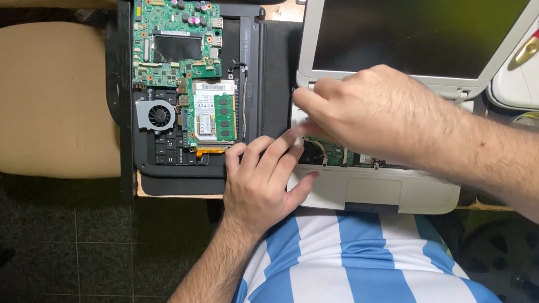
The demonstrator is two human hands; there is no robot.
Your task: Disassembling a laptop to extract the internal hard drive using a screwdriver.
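Left hand (261,181) spread flat on white laptop (387,188), right hand (366,113) pinching inside its base, screen tilted away

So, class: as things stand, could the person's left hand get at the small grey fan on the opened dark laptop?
Probably yes. The left hand rests at that laptop's near edge, and the fan lies uncovered just beyond, with nothing between them.

Both hands (324,137) hide most of the white laptop's (387,191) opened base.
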